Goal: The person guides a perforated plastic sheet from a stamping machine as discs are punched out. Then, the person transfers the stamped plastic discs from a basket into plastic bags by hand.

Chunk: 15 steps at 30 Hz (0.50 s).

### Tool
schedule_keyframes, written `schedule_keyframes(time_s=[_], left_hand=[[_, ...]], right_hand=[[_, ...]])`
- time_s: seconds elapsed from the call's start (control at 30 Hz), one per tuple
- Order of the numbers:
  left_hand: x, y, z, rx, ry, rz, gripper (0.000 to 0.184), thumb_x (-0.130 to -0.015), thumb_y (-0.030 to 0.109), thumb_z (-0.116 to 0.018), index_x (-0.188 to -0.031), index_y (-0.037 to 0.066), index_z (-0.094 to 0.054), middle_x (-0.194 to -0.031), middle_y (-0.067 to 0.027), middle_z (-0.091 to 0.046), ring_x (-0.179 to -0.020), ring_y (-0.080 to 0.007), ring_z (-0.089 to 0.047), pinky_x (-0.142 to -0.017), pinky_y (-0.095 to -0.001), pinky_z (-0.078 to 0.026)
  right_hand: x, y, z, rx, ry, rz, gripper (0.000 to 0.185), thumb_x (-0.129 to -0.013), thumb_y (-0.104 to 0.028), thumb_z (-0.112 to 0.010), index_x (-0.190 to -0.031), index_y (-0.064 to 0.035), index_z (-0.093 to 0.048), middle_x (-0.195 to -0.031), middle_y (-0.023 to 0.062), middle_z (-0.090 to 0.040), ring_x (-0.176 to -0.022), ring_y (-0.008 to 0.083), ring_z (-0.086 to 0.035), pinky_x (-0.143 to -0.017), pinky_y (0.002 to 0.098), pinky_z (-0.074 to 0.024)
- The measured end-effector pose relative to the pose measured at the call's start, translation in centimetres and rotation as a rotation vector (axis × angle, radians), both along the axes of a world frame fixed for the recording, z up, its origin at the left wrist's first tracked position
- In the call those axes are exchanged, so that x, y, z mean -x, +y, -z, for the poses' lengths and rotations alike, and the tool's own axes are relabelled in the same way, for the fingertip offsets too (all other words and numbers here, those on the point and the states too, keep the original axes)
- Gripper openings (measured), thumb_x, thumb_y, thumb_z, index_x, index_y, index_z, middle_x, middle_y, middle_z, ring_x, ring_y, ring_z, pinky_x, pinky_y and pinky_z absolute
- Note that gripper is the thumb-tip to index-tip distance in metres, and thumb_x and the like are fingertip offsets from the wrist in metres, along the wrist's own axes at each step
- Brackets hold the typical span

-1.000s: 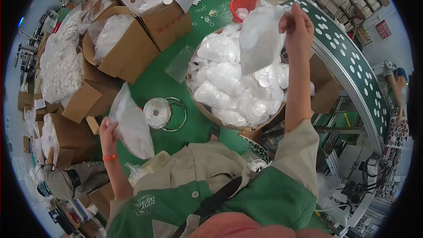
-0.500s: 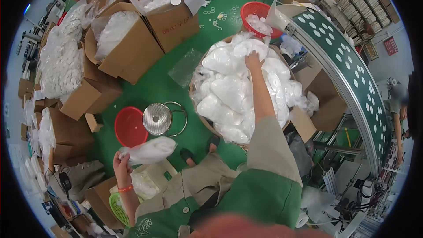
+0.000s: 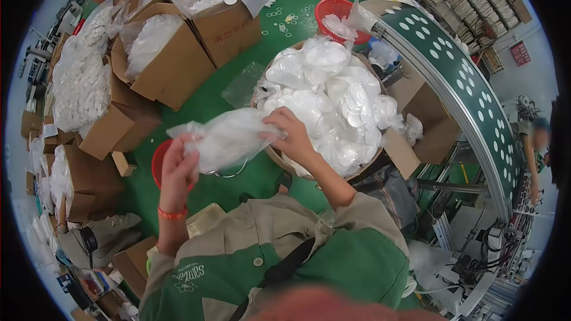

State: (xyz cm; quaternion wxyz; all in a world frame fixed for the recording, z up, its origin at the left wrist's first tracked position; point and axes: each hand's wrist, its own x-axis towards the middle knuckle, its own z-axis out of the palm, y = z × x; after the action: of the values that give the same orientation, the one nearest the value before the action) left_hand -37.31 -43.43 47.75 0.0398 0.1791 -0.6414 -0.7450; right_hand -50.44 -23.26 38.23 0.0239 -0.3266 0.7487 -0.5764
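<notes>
A clear plastic bag (image 3: pixel 229 137) with something white in it is stretched between my two hands, over the green floor. My left hand (image 3: pixel 180 163), with an orange band at the wrist, pinches its left end. At the opposite end, my right hand (image 3: pixel 289 135) grips the plastic, fingers closed. Just beyond the right hand stands a big round container (image 3: pixel 275 156) heaped with clear bags of white discs (image 3: pixel 351 104). What exactly the held bag contains is blurred by the plastic.
Under the held bag a red basin (image 3: pixel 158 163) is partly hidden. Cardboard boxes (image 3: pixel 178 86) full of bagged white pieces line the left. A green conveyor (image 3: pixel 452 65) carrying white discs curves along the right. Behind the heap is a red basket (image 3: pixel 333 9). Another person (image 3: pixel 531 154) is at far right.
My right hand has come back from the heap and taken hold of the bag's right end. My left hand has raised the bag and brought it forward, in front of me.
</notes>
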Motion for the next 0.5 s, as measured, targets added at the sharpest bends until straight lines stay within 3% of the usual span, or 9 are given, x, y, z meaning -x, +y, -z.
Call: schedule_keyframes(time_s=[0.07,0.23,0.27,0.3,0.33,0.37,0.43,0.5], left_hand=[[2.8,-0.1,-1.6,0.087,0.086,0.013,0.024,-0.083,0.01,-0.047,-0.107,0.004,-0.049,-0.057,0.0078,-0.043,-0.039,0.0021,-0.025,-0.035,-0.0161,-0.015],[11.6,0.4,-1.2,0.128,0.114,0.275,0.032,-0.084,0.014,-0.05,-0.114,0.004,-0.048,-0.064,0.0051,-0.048,-0.043,0.0013,-0.03,-0.036,-0.016,-0.024],[13.6,0.8,-0.4,0.099,0.125,0.372,0.039,-0.085,0.015,-0.048,-0.122,0.005,-0.041,-0.066,0.0059,-0.04,-0.046,0.0002,-0.032,-0.038,-0.0161,-0.029],[15.7,1.5,0.9,0.186,0.173,0.399,0.052,-0.085,0.013,-0.049,-0.131,0.005,-0.026,-0.068,0.0041,-0.044,-0.049,-0.0024,-0.037,-0.046,-0.0191,-0.038],[17.6,1.9,2.3,0.308,0.072,0.408,0.069,-0.082,0.016,-0.053,-0.135,0.007,-0.01,-0.096,-0.0074,-0.052,-0.081,-0.0156,-0.053,-0.076,-0.0296,-0.044],[17.9,2.6,4.6,0.306,0.073,0.412,0.069,-0.082,0.016,-0.053,-0.135,0.007,-0.01,-0.096,-0.0074,-0.052,-0.081,-0.0156,-0.053,-0.076,-0.0296,-0.044],[18.4,3.6,8.5,0.96,0.36,0.314,0.08,-0.079,0.022,-0.057,-0.136,0.008,-0.002,-0.131,-0.0164,-0.029,-0.122,-0.0291,-0.029,-0.1,-0.0386,-0.025],[15.8,3.5,9.4,0.826,0.291,0.54,0.085,-0.074,0.026,-0.061,-0.136,0.009,-0.004,-0.139,-0.0209,-0.005,-0.129,-0.0359,-0.002,-0.104,-0.0413,-0.015]], right_hand=[[0.6,1.4,-1.1,0.074,0.117,0.079,0.026,-0.064,0.0,-0.062,-0.089,-0.0059,-0.059,-0.083,0.0086,-0.052,-0.073,0.0229,-0.054,-0.063,0.0274,-0.0443],[2.7,5.0,-2.2,0.129,0.171,0.377,0.022,-0.069,0.001,-0.059,-0.09,-0.0036,-0.062,-0.079,0.0083,-0.054,-0.071,0.0177,-0.054,-0.062,0.0252,-0.0431],[3.5,5.6,-2.0,0.11,0.147,0.46,0.02,-0.07,0.0,-0.058,-0.09,-0.0032,-0.062,-0.079,0.0084,-0.054,-0.071,0.0169,-0.054,-0.062,0.025,-0.0427],[4.4,6.3,-1.4,0.09,0.123,0.547,0.018,-0.072,0.0,-0.058,-0.09,-0.0028,-0.062,-0.078,0.0086,-0.055,-0.071,0.0161,-0.053,-0.063,0.0248,-0.0424],[6.3,7.2,0.4,0.078,0.143,0.625,0.017,-0.073,-0.001,-0.057,-0.09,-0.003,-0.063,-0.078,0.0091,-0.055,-0.071,0.0174,-0.054,-0.064,0.0256,-0.0426],[8.3,8.4,3.3,0.065,0.165,0.702,0.016,-0.075,-0.002,-0.057,-0.09,-0.0033,-0.063,-0.078,0.0096,-0.055,-0.07,0.0187,-0.054,-0.065,0.0263,-0.0428],[11.6,11.7,9.4,-0.116,0.231,0.924,0.017,-0.074,-0.003,-0.057,-0.09,-0.0043,-0.063,-0.079,0.0105,-0.055,-0.07,0.0232,-0.055,-0.067,0.0287,-0.0434],[13.3,15.1,12.8,-0.346,0.081,0.939,0.018,-0.074,-0.004,-0.057,-0.09,-0.0071,-0.064,-0.08,0.0111,-0.056,-0.073,0.0263,-0.055,-0.068,0.0312,-0.044]])
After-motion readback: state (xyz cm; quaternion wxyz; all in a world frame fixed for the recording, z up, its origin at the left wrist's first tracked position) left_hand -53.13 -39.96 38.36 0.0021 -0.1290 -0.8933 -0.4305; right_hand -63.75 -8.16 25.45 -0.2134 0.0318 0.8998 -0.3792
